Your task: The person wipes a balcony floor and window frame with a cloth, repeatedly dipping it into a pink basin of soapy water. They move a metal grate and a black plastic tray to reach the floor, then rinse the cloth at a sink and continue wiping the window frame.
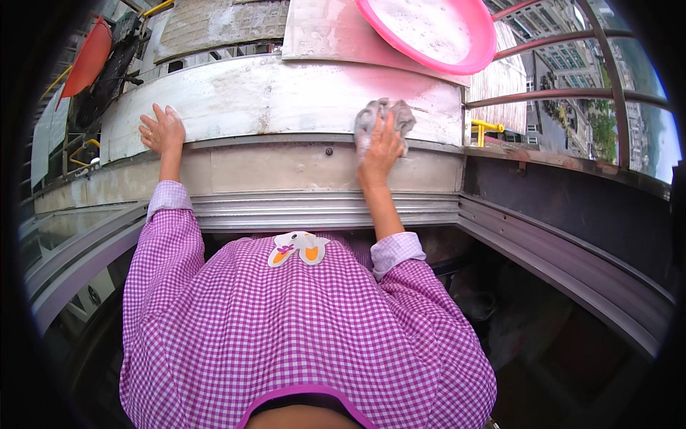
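My right hand (381, 153) presses a wet grey cloth (394, 115) onto a long white board (305, 99) outside the window, close to its near edge. Suds cling to the cloth and the hand. Farther left, my left hand (163, 131) rests with fingers spread on the left part of the same board, holding nothing. Beyond the cloth, a pink plastic basin (485, 51) of foamy water (429, 29) stands on a second white board (316, 37). Wet, soapy patches and a brownish stain mark the long board.
Metal window tracks (321, 209) run between my body and the sill (268, 166). At the right rise metal railing bars (541, 96), with buildings far below. A yellow pipe (487, 126) sticks out there. An orange-red basin (88, 59) leans at the far left.
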Demonstrator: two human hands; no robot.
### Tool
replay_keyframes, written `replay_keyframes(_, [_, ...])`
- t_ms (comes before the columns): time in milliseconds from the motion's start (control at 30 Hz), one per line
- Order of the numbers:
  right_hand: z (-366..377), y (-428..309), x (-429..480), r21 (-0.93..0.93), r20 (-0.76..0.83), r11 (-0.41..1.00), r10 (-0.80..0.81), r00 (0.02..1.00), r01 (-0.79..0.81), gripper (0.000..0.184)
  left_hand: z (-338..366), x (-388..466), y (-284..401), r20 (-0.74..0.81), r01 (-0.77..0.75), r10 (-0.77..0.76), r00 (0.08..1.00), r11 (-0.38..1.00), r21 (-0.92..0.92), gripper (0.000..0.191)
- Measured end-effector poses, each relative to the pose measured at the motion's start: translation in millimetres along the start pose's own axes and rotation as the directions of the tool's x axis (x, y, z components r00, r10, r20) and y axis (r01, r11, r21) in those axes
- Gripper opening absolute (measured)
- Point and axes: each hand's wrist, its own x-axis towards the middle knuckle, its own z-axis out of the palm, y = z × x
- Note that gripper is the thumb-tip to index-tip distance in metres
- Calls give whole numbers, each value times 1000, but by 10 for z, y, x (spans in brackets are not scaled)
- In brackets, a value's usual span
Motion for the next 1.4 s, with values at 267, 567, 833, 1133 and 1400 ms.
replay_keyframes(267, [235, -1180, 54, 403, 12, 731, -606, 795, 551, 49, 45, 124, -9, -40, -101, 100, 994, 995, -8, 46])
replay_keyframes(567, [-555, 1131, 213, -82, -16, 983, 161, 987, -161, 54, -83, 46, 106, 46, -1, 5, 999, 996, -89, 48])
replay_keyframes(833, [1, -268, -9, 38, 145, 955, -297, 944, 295, 53, -10, 80, 96, 81, -102, 103, 991, 995, -9, 57])
replay_keyframes(1133, [-526, 771, 302, -64, 124, 996, -56, 991, 65, 48, -187, -57, 246, 69, -198, 200, 977, 979, -45, 57])
replay_keyframes(1400, [-355, 713, 319, -154, 101, 988, 3, 995, 12, 50, -496, -139, 356, 170, -84, 127, 977, 968, -238, 59])
